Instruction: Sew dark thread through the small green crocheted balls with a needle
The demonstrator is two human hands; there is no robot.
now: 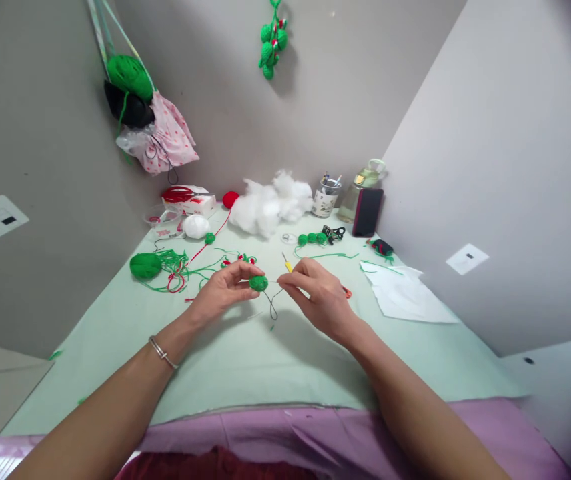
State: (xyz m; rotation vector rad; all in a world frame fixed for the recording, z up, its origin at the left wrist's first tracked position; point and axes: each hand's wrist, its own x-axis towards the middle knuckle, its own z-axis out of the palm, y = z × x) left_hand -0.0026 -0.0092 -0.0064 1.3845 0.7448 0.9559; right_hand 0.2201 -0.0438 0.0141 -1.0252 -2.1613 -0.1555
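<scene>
My left hand (223, 288) pinches a small green crocheted ball (258, 283) between thumb and fingertips, just above the pale green table (245, 360). My right hand (318, 297) is closed in a pinch right beside the ball, gripping a thin needle and a dark thread (271, 307) that loops down from the ball. A crochet hook with a yellow grip (287, 264) sticks up behind the right fingers. A bracelet sits on my left wrist.
A green yarn ball (145, 265) with loose green and red strands lies at the left. White stuffing (271, 202), a pen cup (325, 197), a bottle, a phone (367, 211) and a tissue box (189, 199) stand at the back. White paper (405, 293) lies right. Green crocheted pieces (312, 238) lie centre back.
</scene>
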